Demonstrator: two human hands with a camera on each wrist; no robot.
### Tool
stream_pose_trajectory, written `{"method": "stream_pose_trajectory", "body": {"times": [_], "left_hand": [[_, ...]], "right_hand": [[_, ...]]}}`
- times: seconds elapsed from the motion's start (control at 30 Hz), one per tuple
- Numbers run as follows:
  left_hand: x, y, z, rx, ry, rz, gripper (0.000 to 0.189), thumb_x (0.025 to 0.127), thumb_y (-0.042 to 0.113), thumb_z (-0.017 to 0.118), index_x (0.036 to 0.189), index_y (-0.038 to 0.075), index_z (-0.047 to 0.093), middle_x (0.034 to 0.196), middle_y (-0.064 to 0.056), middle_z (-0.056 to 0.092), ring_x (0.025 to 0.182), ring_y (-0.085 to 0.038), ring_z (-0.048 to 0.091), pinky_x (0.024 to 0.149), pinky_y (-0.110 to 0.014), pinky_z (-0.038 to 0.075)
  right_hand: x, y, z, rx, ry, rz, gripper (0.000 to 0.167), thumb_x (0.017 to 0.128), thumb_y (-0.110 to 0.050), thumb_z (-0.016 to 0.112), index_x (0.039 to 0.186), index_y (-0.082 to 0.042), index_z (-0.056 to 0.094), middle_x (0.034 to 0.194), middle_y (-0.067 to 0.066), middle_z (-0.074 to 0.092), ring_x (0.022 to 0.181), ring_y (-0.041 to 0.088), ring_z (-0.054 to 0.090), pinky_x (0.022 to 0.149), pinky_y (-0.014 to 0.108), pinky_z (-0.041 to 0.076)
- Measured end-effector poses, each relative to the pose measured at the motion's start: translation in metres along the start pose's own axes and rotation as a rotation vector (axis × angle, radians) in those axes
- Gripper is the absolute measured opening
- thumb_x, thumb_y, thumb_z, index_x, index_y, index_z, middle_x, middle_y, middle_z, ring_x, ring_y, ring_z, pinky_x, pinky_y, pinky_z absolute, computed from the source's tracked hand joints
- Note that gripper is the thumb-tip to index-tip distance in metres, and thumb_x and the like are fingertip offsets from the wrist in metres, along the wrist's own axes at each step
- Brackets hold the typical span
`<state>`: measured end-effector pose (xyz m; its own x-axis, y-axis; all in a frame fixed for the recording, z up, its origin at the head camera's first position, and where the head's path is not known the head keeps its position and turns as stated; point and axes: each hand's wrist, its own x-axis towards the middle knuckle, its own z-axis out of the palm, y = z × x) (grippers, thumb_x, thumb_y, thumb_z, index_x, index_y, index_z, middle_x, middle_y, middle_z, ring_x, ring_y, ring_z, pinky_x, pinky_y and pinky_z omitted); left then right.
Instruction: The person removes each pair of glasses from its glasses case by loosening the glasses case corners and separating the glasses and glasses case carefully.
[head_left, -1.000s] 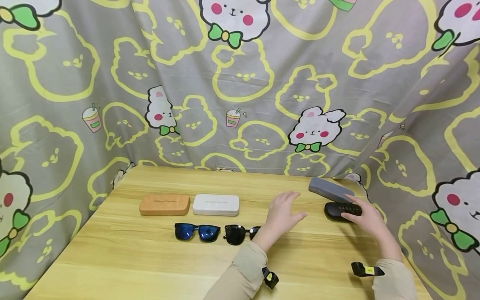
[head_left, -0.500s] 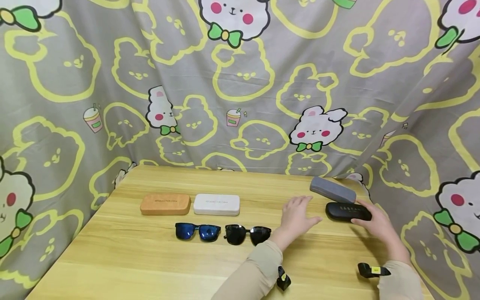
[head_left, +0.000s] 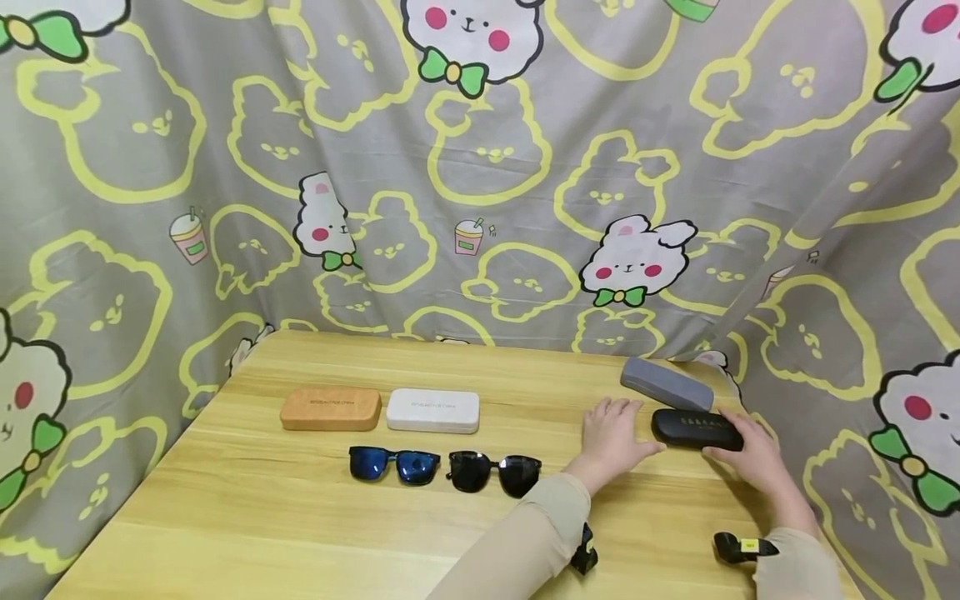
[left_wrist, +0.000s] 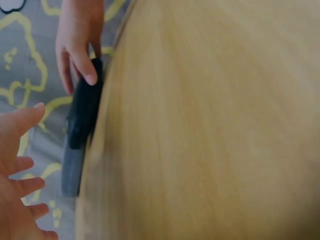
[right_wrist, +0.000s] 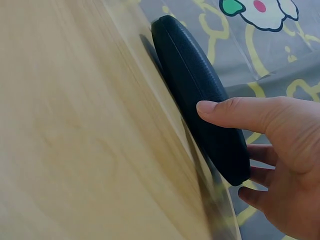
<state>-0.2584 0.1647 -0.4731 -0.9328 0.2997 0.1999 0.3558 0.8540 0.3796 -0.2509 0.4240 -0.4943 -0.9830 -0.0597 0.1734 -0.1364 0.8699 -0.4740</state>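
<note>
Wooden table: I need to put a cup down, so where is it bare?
The widest free patch lies in front of the blue-lensed sunglasses; another separates the white case from the left hand. It is crowded at the right rear, where the right hand grips the black case close to the gray case.

Room frt of blk case [head_left: 686, 428], gray case [head_left: 666, 383] behind

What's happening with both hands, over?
Right hand gripping black case by one end. Left hand open, empty. Gray case just behind; nothing seen blocking.
</note>
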Motion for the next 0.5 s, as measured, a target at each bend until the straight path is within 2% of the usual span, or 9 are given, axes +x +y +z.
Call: {"method": "stream_pose_trajectory", "body": {"times": [0.2,0.37,0.5], "left_hand": [[0.011,0.009,0.012,0.02,-0.058,-0.011,0.075,0.078,0.072,0.062,0.142,0.038,0.046,0.144,0.015,0.049,0.141,-0.018,0.04,0.112,-0.05,0.036],[0.019,0.013,0.019,0.036,-0.104,-0.024,0.077,0.077,0.073,0.062,0.143,0.039,0.044,0.145,0.016,0.049,0.142,-0.019,0.038,0.113,-0.051,0.035],[0.024,0.015,0.025,0.042,-0.118,-0.035,0.076,0.075,0.073,0.064,0.141,0.039,0.046,0.142,0.016,0.051,0.142,-0.019,0.038,0.112,-0.052,0.035]], "right_hand": [[-0.003,-0.001,-0.005,0.003,-0.019,0.042,0.084,0.085,-0.026,0.073,0.147,0.008,0.029,0.141,0.047,0.025,0.129,0.065,0.021,0.101,0.076,0.018],[-0.003,0.0,-0.006,0.023,-0.042,0.063,0.086,0.086,-0.026,0.073,0.148,0.011,0.025,0.142,0.047,0.026,0.129,0.065,0.023,0.101,0.074,0.023],[-0.005,0.002,-0.003,0.038,-0.051,0.071,0.087,0.086,-0.027,0.073,0.147,0.012,0.025,0.141,0.045,0.03,0.127,0.063,0.029,0.1,0.071,0.029]]}}
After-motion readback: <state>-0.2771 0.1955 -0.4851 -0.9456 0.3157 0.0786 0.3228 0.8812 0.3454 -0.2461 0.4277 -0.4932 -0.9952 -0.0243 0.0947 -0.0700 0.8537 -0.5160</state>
